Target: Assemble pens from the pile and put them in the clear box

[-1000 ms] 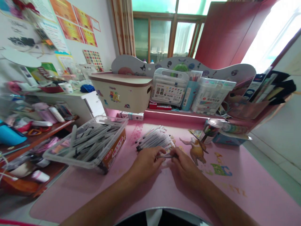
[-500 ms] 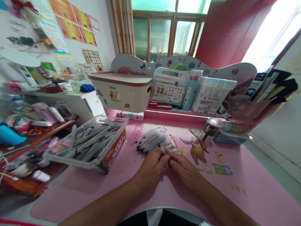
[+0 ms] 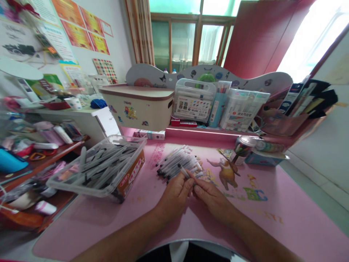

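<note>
Between both hands, over the pink desk [image 3: 152, 218], is a slim white pen [image 3: 184, 170] with a dark end pointing up and to the left. My left hand [image 3: 174, 193] is closed around the pen's middle. The fingers of my right hand [image 3: 209, 193] are pinched at its lower end, and they meet the left fingertips there; that end is mostly hidden. Just beyond the hands lies a loose pile of white pens [image 3: 177, 160] with black ends. To the left stands a clear plastic box [image 3: 102, 191] filled with grey-white pens or pen parts [image 3: 109, 163].
A lidded cream bin [image 3: 139, 112], a clear marker case [image 3: 195, 102] and another marker box [image 3: 242, 109] stand on the desk's shelf. A jar [image 3: 242, 147] and a blue box [image 3: 264, 158] are at the right rear. Cluttered shelves [image 3: 51, 153] flank the left side.
The pen's dark end has swung slightly up and left, and more of the pen shows above the left hand. Both hands stay together; the whole view has shifted a little.
</note>
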`<state>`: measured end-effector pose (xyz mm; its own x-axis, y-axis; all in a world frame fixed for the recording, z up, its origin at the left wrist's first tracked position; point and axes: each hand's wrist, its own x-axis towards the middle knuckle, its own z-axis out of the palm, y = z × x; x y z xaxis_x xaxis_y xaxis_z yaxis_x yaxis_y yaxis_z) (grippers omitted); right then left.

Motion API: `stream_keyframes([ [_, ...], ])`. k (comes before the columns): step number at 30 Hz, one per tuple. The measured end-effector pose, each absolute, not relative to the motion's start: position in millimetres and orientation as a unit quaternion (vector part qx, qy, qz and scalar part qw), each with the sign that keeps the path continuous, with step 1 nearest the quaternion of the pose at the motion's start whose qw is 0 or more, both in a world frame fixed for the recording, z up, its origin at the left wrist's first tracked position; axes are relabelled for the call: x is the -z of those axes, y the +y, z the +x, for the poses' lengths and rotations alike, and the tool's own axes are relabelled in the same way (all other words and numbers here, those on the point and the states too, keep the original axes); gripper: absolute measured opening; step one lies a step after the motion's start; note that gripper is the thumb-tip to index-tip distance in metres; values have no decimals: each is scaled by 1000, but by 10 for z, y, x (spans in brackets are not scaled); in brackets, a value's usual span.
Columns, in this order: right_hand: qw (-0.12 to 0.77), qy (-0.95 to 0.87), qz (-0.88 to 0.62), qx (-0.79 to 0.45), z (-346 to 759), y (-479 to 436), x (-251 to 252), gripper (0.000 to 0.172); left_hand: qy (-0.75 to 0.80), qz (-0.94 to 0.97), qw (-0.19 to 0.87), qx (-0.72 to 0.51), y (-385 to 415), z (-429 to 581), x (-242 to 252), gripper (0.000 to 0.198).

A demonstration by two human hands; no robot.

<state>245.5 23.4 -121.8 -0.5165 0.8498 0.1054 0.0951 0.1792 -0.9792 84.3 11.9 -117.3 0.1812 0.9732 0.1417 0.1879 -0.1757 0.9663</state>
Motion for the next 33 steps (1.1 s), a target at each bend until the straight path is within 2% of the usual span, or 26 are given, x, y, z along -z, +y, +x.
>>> stream_keyframes([
  [8, 355, -652, -323, -587, 2432, 252, 1260, 35, 443, 614, 478, -447, 122, 833, 1159, 20],
  [17, 379, -588, -365, -614, 2397, 225, 1310, 23, 451, 607, 470, -454, 129, 822, 1121, 18],
  [27, 341, -551, -317, -692, 2445, 233, 1325, 38, 418, 599, 509, -455, 141, 792, 1163, 18],
  [33, 327, -522, -307, -725, 2418, 213, 1302, 40, 402, 585, 537, -455, 146, 773, 1142, 22],
])
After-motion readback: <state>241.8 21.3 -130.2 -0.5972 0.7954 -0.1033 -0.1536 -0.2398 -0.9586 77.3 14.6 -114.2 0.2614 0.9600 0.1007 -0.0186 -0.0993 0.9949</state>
